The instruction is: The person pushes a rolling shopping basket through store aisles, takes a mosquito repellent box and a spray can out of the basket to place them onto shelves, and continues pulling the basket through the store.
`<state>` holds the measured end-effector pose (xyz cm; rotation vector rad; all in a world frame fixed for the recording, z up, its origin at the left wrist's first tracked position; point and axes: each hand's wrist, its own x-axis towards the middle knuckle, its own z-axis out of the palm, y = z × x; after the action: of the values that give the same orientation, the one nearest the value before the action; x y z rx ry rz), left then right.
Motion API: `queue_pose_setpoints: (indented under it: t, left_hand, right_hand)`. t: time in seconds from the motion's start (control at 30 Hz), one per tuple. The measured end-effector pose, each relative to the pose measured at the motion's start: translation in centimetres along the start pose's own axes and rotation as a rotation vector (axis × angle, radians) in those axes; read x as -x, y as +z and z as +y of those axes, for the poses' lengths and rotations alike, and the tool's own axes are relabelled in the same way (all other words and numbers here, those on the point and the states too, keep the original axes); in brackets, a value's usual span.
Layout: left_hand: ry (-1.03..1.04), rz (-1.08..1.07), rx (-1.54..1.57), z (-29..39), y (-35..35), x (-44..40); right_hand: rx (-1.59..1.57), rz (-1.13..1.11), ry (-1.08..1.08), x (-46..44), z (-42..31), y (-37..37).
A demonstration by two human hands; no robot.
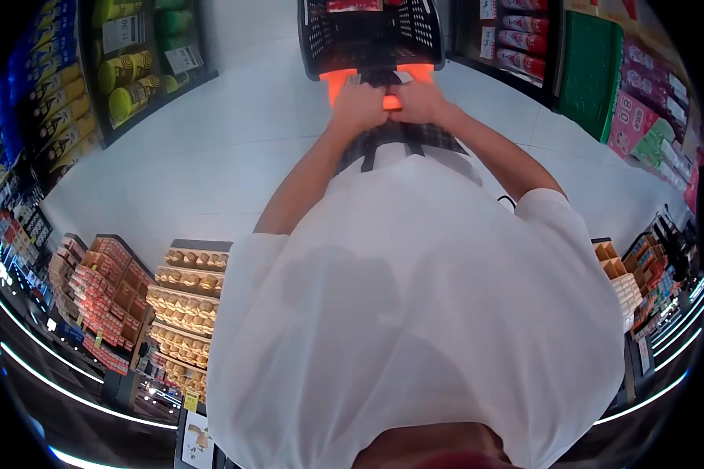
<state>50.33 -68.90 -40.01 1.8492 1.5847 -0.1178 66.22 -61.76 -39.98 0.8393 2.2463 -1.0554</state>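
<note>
Both hands rest side by side on the orange handle (pixel 392 102) of a black shopping cart basket (pixel 313 47), at the top centre of the head view. My left hand (pixel 360 105) has its fingers wrapped round the handle's left part. My right hand (pixel 419 102) is closed round the right part, close to the left one. A short piece of orange handle shows between them. Beyond the hands, a red package (pixel 354 5) lies in the basket, cut off by the top edge of the view.
Shelves with green and yellow canisters (pixel 133 95) stand at the upper left. Red and white packages (pixel 522 41) fill a shelf at the upper right, beside a green bin (pixel 589 74). Pale floor (pixel 235 102) runs between them. Stacked goods (pixel 184 301) stand at lower left.
</note>
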Motion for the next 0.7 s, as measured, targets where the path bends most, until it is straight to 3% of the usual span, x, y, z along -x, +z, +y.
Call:
queue_pose_setpoints:
  t: [0.03, 0.07, 0.1, 0.17, 0.2, 0.27, 0.33, 0.4, 0.5, 0.6, 0.67, 0.7]
  left_hand:
    - [-0.081, -0.185, 0.074, 0.1, -1.4, -0.5]
    - [-0.028, -0.197, 0.174, -0.4, -1.8, -0.8]
    - [0.026, -0.208, 0.273, -1.5, -2.0, -1.1]
    - [0.033, -0.316, 0.561, -4.3, -3.9, -3.2]
    - [-0.023, -0.236, 0.888, -6.0, -4.0, -4.6]
    - [-0.223, -0.053, 1.312, -10.2, -2.7, -9.5]
    - [-0.635, 0.075, 1.567, -13.5, -1.4, -14.9]
    - [-0.818, 0.116, 1.563, -17.2, 2.0, -20.0]
    - [-0.587, 0.154, 0.603, -23.7, 10.1, -27.7]
    - [-0.395, 0.190, 0.210, -27.1, 14.8, -35.9]
    - [-0.353, 0.022, 0.048, -29.4, 17.7, -39.6]
    - [-0.327, -0.051, -0.029, -30.3, 18.9, -41.1]
  right_hand:
    - [-0.112, 0.007, -0.099, -0.6, 1.0, -0.2]
    - [-0.223, 0.015, -0.196, -1.3, 1.8, -0.6]
    - [-0.297, -0.146, -0.169, -1.8, 2.0, -2.9]
    - [-0.621, -0.100, -0.040, -5.1, 3.6, -4.9]
    - [-0.788, -0.078, 0.028, -6.9, 4.5, -5.3]
    - [-0.736, 0.282, 0.103, -12.0, 7.5, -4.2]
    - [-0.617, 0.408, 0.259, -17.1, 9.9, -3.2]
    - [-0.470, 0.430, 0.325, -21.9, 12.0, -2.1]
    - [-0.335, 0.425, 0.381, -29.6, 15.5, 0.3]
    - [-0.137, 0.419, 0.441, -38.3, 19.7, 4.0]
    - [0.174, 0.570, 0.439, -43.3, 23.8, 8.7]
    - [0.277, 0.513, 0.426, -44.2, 24.8, 9.0]
